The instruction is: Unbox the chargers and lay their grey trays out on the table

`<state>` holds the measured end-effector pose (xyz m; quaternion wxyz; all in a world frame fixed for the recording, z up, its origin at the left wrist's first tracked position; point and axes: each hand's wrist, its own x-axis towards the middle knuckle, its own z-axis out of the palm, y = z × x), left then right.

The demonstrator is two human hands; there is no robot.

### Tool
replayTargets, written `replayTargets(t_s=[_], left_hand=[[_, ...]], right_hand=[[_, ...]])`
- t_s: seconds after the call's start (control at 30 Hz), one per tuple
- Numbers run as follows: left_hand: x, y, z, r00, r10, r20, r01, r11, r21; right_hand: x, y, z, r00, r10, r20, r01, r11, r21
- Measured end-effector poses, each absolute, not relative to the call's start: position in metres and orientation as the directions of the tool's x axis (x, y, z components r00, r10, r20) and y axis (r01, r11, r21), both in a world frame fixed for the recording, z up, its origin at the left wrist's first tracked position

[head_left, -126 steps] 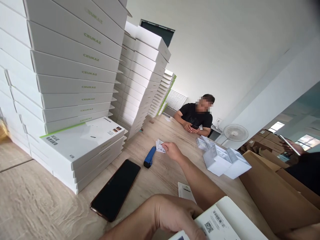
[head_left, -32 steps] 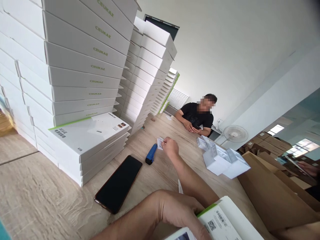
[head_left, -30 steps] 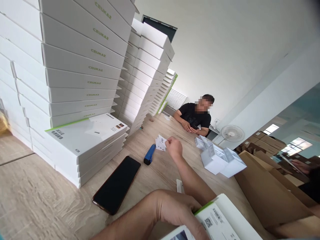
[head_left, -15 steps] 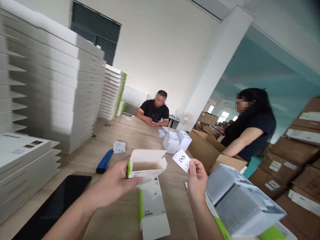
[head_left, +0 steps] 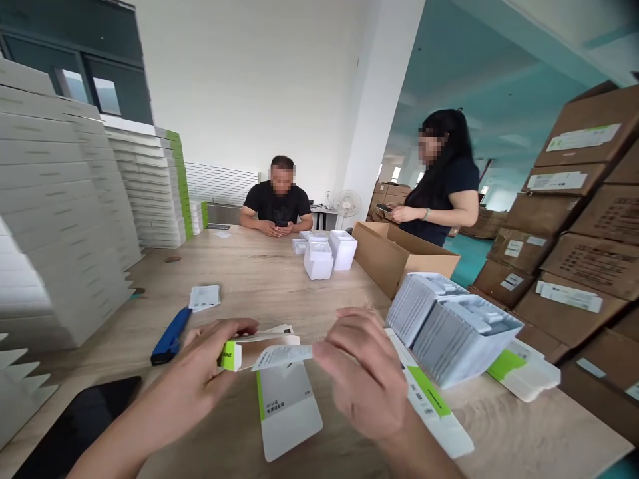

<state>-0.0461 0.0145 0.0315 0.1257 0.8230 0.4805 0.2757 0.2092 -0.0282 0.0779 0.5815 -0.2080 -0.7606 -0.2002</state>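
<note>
My left hand [head_left: 212,362] grips the side of a small white and green carton [head_left: 230,356], thumb below and fingers over its top edge. My right hand [head_left: 372,372] pinches a white printed card [head_left: 280,357], held flat at the carton's opening. A flattened white and green carton [head_left: 287,409] lies on the table below my hands. More flat cartons [head_left: 432,399] lie beside my right wrist, next to stacks of nested pale grey trays [head_left: 464,332].
A blue tool [head_left: 172,336], a pile of cards [head_left: 204,297] and a black phone [head_left: 84,426] lie on the left. Tall stacks of white boxes [head_left: 50,199] stand behind them. White trays [head_left: 318,258] and a cardboard box [head_left: 379,256] sit ahead. Two people are beyond the table.
My right hand has brought the card leftward and down from beside the carton to its opening. My left hand has lowered the carton slightly. The view has levelled; the standing person's arm is raised.
</note>
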Motion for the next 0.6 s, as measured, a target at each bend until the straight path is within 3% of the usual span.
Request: replayTargets(t_s=[0.2,0.4,0.6], left_hand=[[-0.04,0.011,0.033,0.376,0.874,0.307,0.685,-0.486,0.543],[-0.041,0.011,0.033,0.386,0.866,0.317,0.71,-0.498,0.498],[-0.038,0.013,0.033,0.384,0.854,0.352,0.689,-0.518,0.507]], right_hand=[[0.197,-0.018,0.063,-0.378,0.132,0.916,0.585,0.802,0.126],[0.202,-0.01,0.058,-0.274,0.118,0.955,0.648,0.756,0.092],[0.19,-0.013,0.063,-0.407,0.232,0.884,0.631,0.771,0.088]])
